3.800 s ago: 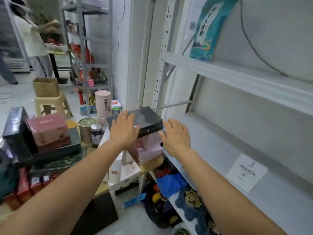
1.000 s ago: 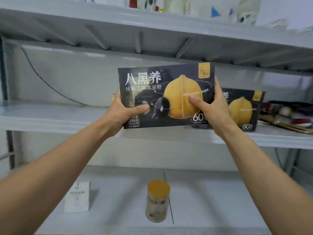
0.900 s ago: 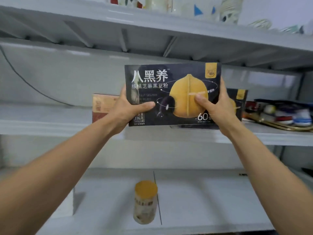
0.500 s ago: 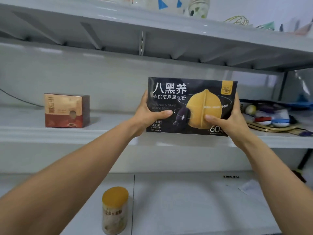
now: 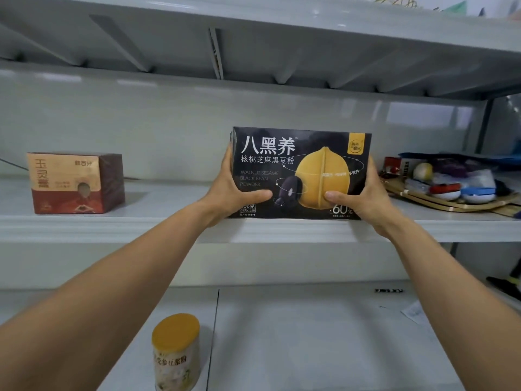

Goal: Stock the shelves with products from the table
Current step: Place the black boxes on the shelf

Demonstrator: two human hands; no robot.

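Head view. Nearest me, a yellow-lidded can (image 5: pixel 176 354) stands on the lower shelf (image 5: pixel 310 348). Above it, my left hand (image 5: pixel 231 190) and right hand (image 5: pixel 363 196) grip the two ends of the black box (image 5: pixel 298 153), thumbs across its printed face, fingers wrapped round its sides; the box is upright at the front edge of the middle shelf (image 5: pixel 141 227). Farther left sits a red box (image 5: pixel 76 183); at right, a tray (image 5: pixel 451 206) of small items.

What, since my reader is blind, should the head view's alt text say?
The left hand and right hand grip a black box upright at the middle shelf's front edge; a red-brown carton stands further left, a yellow-lidded can below.
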